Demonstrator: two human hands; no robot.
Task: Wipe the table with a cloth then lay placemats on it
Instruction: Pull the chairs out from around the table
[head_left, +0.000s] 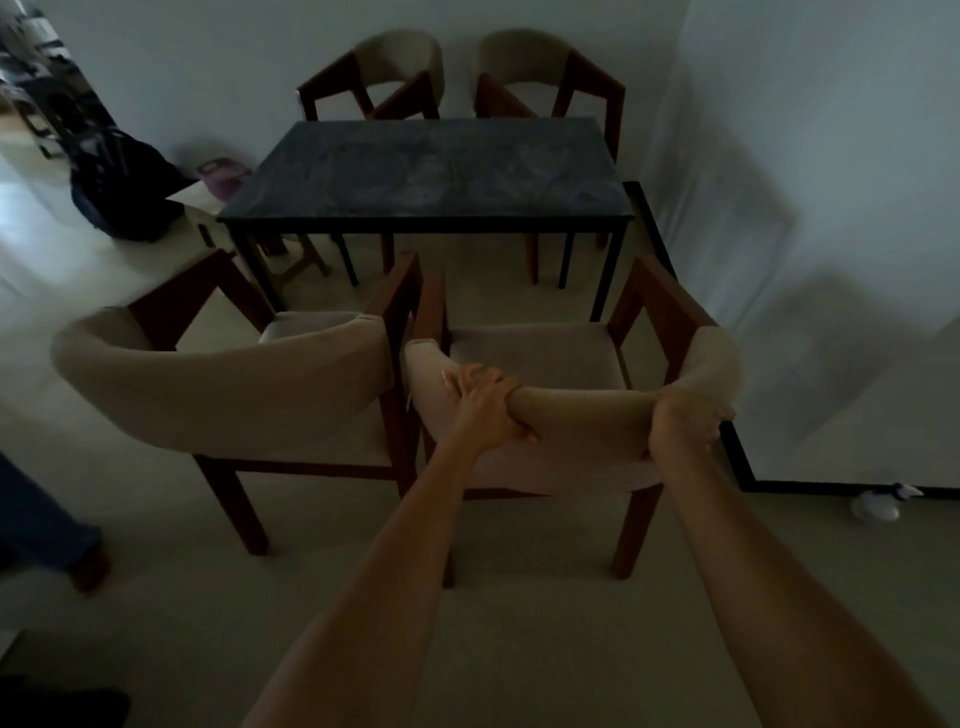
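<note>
A dark marble-patterned table (426, 171) with black legs stands ahead against the wall, its top bare. No cloth or placemat is in view. Both my hands grip the curved beige backrest of the near right chair (540, 364), which stands back from the table. My left hand (488, 405) holds the backrest's left part. My right hand (685, 421) holds its right end.
A second beige chair (223, 384) stands beside it on the left. Two more chairs (400, 67) (540, 67) stand behind the table by the wall. A dark backpack (119, 192) and a purple item (223, 176) lie at left. A spray bottle (883, 501) lies on the floor at right. Someone's leg (47, 525) is at far left.
</note>
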